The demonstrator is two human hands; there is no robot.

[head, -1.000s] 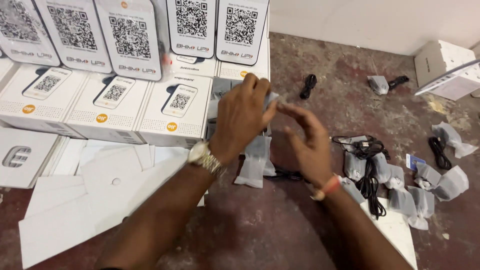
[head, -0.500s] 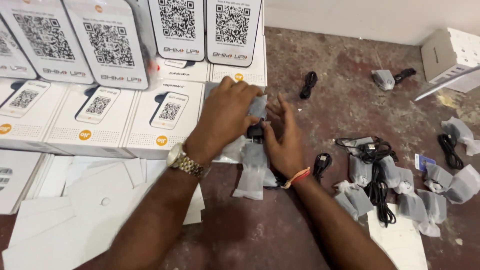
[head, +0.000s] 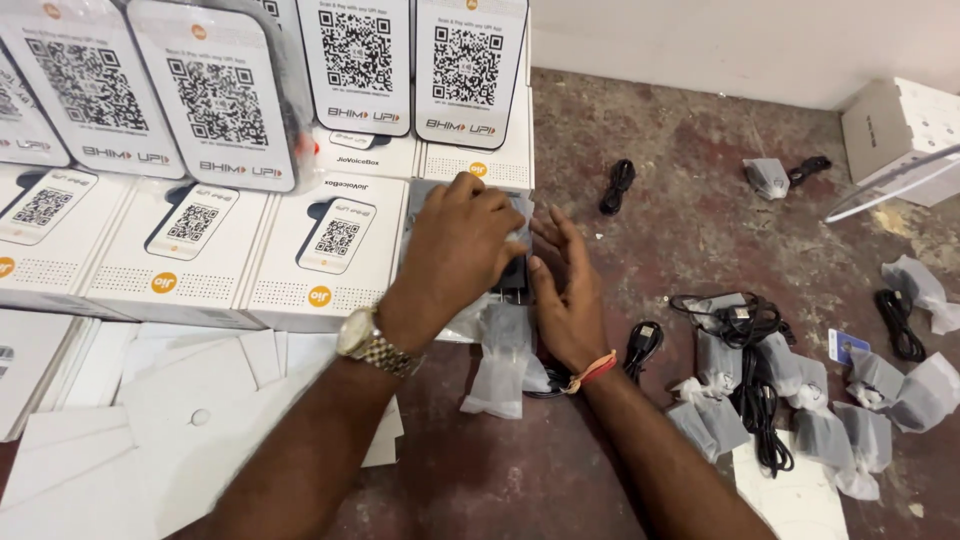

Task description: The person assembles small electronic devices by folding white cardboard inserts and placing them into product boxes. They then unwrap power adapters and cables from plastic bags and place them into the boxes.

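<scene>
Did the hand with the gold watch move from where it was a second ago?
Yes. The left hand dropped from up in the air down onto the grey pack, beside the white boxes.

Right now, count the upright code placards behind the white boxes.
5, in a row along the top: first placard, cut by the left edge; second placard; third placard; fourth placard; fifth placard. More may stand out of frame.

Worn reddish floor (head: pixel 680 240) under white boxes (head: pixel 330 250), black cables (head: pixel 620 185), seemingly plastic pouches (head: pixel 500 365).

White boxes (head: pixel 330 250), black cables (head: pixel 620 185), reddish-brown floor (head: pixel 700 230).
</scene>
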